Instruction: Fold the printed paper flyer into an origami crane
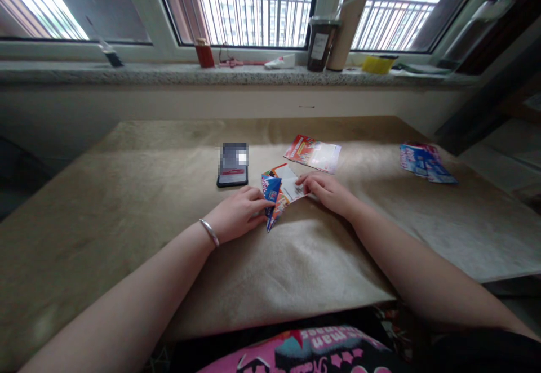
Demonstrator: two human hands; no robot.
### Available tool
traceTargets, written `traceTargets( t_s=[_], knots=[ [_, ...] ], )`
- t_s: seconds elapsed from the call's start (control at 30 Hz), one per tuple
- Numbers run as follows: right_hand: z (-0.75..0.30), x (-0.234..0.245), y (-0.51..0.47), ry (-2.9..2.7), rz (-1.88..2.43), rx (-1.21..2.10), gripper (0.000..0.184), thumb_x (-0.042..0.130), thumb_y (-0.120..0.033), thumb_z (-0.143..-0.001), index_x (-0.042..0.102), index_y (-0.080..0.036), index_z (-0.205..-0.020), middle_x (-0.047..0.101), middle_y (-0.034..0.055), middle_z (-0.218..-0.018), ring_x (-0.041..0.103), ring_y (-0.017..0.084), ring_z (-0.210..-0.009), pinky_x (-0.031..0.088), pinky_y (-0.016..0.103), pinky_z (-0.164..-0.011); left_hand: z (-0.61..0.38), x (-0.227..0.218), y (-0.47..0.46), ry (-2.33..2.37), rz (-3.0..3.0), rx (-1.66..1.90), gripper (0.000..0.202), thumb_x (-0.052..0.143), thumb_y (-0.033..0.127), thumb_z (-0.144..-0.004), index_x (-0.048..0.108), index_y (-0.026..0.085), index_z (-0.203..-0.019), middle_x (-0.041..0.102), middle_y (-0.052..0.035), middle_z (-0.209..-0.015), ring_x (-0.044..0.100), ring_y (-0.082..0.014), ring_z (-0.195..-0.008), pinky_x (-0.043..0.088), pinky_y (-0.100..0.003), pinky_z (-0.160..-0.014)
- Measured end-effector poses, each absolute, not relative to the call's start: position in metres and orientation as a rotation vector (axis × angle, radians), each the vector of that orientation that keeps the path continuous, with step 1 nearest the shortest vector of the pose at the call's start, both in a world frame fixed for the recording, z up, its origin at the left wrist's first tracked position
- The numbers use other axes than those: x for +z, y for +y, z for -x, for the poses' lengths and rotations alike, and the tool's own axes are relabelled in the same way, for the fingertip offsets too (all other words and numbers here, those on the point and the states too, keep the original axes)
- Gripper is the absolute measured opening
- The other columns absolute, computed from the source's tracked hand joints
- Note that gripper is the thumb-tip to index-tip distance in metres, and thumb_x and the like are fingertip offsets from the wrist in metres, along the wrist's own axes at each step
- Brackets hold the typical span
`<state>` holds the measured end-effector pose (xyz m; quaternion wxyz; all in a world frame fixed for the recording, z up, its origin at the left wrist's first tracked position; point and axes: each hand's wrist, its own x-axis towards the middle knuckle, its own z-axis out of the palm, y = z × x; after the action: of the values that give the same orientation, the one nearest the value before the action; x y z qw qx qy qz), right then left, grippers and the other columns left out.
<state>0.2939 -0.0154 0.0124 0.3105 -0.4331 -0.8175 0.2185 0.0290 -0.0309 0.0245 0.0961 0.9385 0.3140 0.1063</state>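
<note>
A partly folded sheet of printed paper [282, 192], blue, orange and white, lies on the table between my two hands. Its blue flap is folded over at the left, and a narrow point reaches toward me. My left hand [242, 211], with a silver bangle at the wrist, grips the paper's left edge between thumb and fingers. On the right, my right hand [324, 190] is closed at the white corner, fingertips pinching it; the thumb is partly hidden. A phone [233, 164] with a blurred screen lies just beyond my left hand.
Red and white printed leaflets [313, 153] lie beyond my right hand. Several blue leaflets [426, 163] are fanned out at the right. Along the granite windowsill [160, 74] stand a lidded dark cup [321, 43], a cardboard tube [349, 21] and a yellow tape roll [379, 65].
</note>
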Motion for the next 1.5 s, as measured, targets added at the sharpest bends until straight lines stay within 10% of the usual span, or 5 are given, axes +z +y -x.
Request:
traceTargets(
  t_s=[0.33, 0.73, 1.5],
  knots=[
    [-0.295, 0.010, -0.014, -2.360, 1.098, 0.439, 0.007, 0.061, -0.027, -0.079, 0.062, -0.020, -0.080, 0.067, 0.0061, -0.097, 0.060, 0.018, -0.092, 0.047, 0.034, -0.084, -0.032, 0.020, -0.034, 0.920, -2.944, 0.351, 0.033, 0.047, 0.028, -0.092, 0.058, 0.032, -0.122, 0.055, -0.0077, -0.103, 0.050, -0.0217, -0.095, 0.047, -0.039, -0.085],
    [-0.287, 0.009, -0.019, -2.535, 1.031, 0.148, 0.028, 0.053, -0.027, -0.086, 0.067, -0.021, -0.109, 0.065, 0.0057, -0.117, 0.054, 0.022, -0.113, 0.044, 0.038, -0.099, -0.031, 0.014, -0.033, 0.877, -2.976, 0.395, 0.032, 0.044, 0.028, -0.093, 0.059, 0.030, -0.121, 0.053, -0.0072, -0.107, 0.050, -0.0211, -0.101, 0.046, -0.040, -0.092],
    [-0.285, 0.011, -0.023, -2.592, 0.948, 0.197, 0.021, 0.054, -0.021, -0.086, 0.068, -0.021, -0.101, 0.066, 0.0051, -0.116, 0.059, 0.020, -0.109, 0.046, 0.037, -0.096, -0.022, 0.031, -0.036, 1.053, -3.153, 0.433, 0.029, 0.049, 0.017, -0.086, 0.062, 0.023, -0.111, 0.063, -0.0020, -0.120, 0.042, -0.0246, -0.126, 0.026, -0.048, -0.112]
  ],
)
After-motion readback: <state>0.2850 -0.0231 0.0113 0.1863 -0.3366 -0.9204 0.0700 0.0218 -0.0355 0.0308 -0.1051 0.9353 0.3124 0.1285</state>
